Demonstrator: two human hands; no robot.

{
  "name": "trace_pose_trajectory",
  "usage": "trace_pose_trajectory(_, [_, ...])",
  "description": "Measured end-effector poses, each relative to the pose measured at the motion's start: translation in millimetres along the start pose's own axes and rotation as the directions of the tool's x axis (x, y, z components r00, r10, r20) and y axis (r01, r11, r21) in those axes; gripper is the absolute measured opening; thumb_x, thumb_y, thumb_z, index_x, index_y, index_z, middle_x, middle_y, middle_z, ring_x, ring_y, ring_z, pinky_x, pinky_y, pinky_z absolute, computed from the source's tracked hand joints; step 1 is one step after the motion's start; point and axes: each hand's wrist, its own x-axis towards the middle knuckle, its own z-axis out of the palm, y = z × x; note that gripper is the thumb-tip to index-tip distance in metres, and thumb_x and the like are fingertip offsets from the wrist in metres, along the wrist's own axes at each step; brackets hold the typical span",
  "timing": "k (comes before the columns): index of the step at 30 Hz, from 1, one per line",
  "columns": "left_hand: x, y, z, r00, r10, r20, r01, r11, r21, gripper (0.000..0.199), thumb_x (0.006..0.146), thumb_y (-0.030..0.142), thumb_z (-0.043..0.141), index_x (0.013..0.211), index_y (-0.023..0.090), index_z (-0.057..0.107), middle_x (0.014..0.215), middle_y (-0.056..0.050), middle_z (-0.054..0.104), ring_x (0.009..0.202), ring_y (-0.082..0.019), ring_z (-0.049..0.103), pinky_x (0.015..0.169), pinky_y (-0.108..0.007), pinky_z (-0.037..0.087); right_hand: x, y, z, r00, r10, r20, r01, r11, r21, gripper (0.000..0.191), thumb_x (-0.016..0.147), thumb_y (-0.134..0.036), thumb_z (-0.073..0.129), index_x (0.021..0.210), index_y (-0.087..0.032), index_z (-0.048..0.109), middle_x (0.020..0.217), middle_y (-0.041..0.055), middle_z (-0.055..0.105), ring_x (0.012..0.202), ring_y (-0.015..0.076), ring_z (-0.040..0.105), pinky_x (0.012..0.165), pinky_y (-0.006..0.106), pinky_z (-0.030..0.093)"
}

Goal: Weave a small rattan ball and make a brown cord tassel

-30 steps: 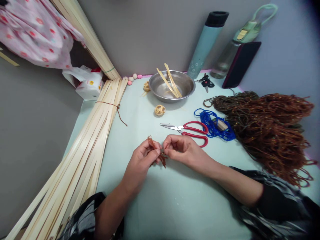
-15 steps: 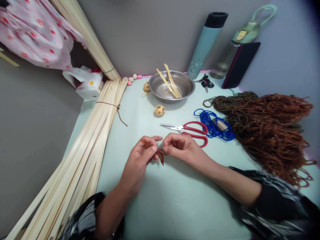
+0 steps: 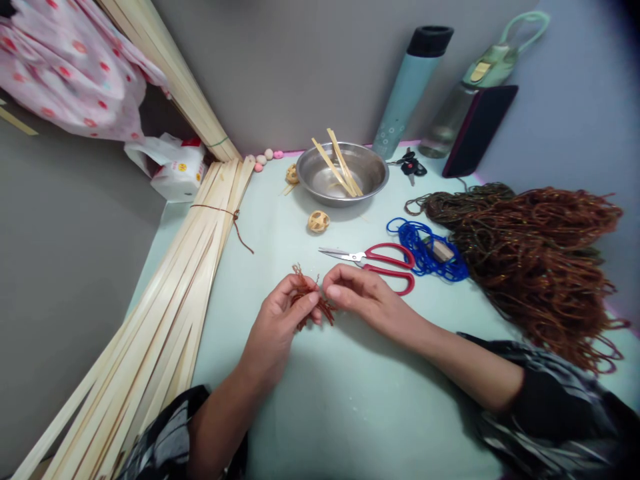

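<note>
A small bundle of reddish-brown cord (image 3: pixel 326 311) is pinched between the thumb and fingers of my left hand (image 3: pixel 285 313), its loose ends sticking out above and to the right. My right hand (image 3: pixel 363 297) is close beside it on the right, thumb and fingertips curled together; whatever they hold, if anything, is too small to tell. Just beyond my right hand lie red-handled scissors (image 3: pixel 357 256), slightly open, tips to the left. A woven ball (image 3: pixel 319 221) rests on the pale table (image 3: pixel 350 413) farther back.
Pale wood strips (image 3: pixel 185 267) run down the left side. A steel bowl (image 3: pixel 325 193) holding sticks, keys (image 3: pixel 411 167), a teal bottle (image 3: pixel 407 87), a clear bottle (image 3: pixel 445 120) and a phone (image 3: pixel 480 130) stand or lie behind. Blue cord (image 3: pixel 425 250) and brown cord (image 3: pixel 540 267) are at right.
More of the brown cord shows above and right of my left fingers. My right hand has shifted slightly up and left, its fingertips now apart from the cord bundle's lower ends.
</note>
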Motion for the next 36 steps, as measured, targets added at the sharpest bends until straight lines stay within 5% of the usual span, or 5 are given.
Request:
trace_pose_trajectory(4, [-0.3, 0.1, -1.1, 0.999, 0.021, -0.033, -0.021, 1.000, 0.014, 0.014, 0.088, 0.028, 0.068, 0.088, 0.019, 0.058, 0.076, 0.004, 0.060, 0.065, -0.008, 0.055, 0.062, -0.024, 0.037, 1.1, 2.7, 1.1, 0.997, 0.025, 0.072, -0.028, 0.999, 0.041, 0.029, 0.094, -0.041, 0.067, 0.085, -0.015, 0.061, 0.083, 0.0054, 0.070, 0.078, 0.0148, 0.061, 0.074, 0.028, 0.047])
trace_pose_trajectory(14, [2.1, -3.8, -2.2, 0.999, 0.044, -0.005, -0.043, 0.996, 0.074, 0.016, 0.086, 0.027, 0.072, 0.087, 0.018, 0.058, 0.070, 0.004, 0.059, 0.061, -0.008, 0.055, 0.058, -0.022, 0.036, 0.6, 3.3, -2.8, 0.996, -0.026, -0.090, 0.024, 0.999, -0.029, 0.020, 0.095, -0.034, 0.064, 0.086, -0.016, 0.060, 0.072, -0.0008, 0.060, 0.064, 0.0113, 0.054, 0.062, 0.025, 0.042])
trace_pose_trajectory(20, [0.0, -3.8, -1.1, 0.999, 0.054, 0.007, -0.054, 0.997, 0.058, 0.017, 0.085, 0.026, 0.073, 0.085, 0.019, 0.058, 0.075, 0.005, 0.058, 0.061, -0.007, 0.055, 0.059, -0.022, 0.039, 0.6, -0.2, -5.4, 0.997, -0.013, -0.078, -0.003, 0.980, -0.201, 0.039, 0.101, -0.048, 0.051, 0.078, -0.017, 0.056, 0.066, -0.0025, 0.053, 0.060, 0.0104, 0.048, 0.057, 0.024, 0.036])
trace_pose_trajectory(24, [-1.4, -3.3, -0.4, 0.997, 0.029, 0.076, -0.034, 0.997, 0.062, 0.017, 0.085, 0.026, 0.072, 0.084, 0.019, 0.057, 0.072, 0.005, 0.058, 0.060, -0.007, 0.055, 0.061, -0.023, 0.042, 0.5, 1.3, -3.0, 0.998, 0.035, 0.051, -0.030, 0.994, -0.106, 0.047, 0.099, -0.055, 0.051, 0.070, -0.019, 0.049, 0.064, -0.0014, 0.054, 0.062, 0.0126, 0.053, 0.059, 0.026, 0.039])
trace_pose_trajectory(36, [-1.2, -0.7, 0.2, 1.000, 0.015, -0.001, -0.015, 0.997, 0.078, 0.014, 0.088, 0.029, 0.067, 0.090, 0.019, 0.058, 0.080, 0.002, 0.064, 0.059, -0.007, 0.058, 0.054, -0.022, 0.035, 2.2, -0.6, -0.8, 0.999, 0.007, -0.049, -0.007, 1.000, -0.014, 0.033, 0.092, -0.045, 0.068, 0.079, -0.016, 0.060, 0.066, -0.0021, 0.059, 0.060, 0.0116, 0.057, 0.058, 0.026, 0.042])
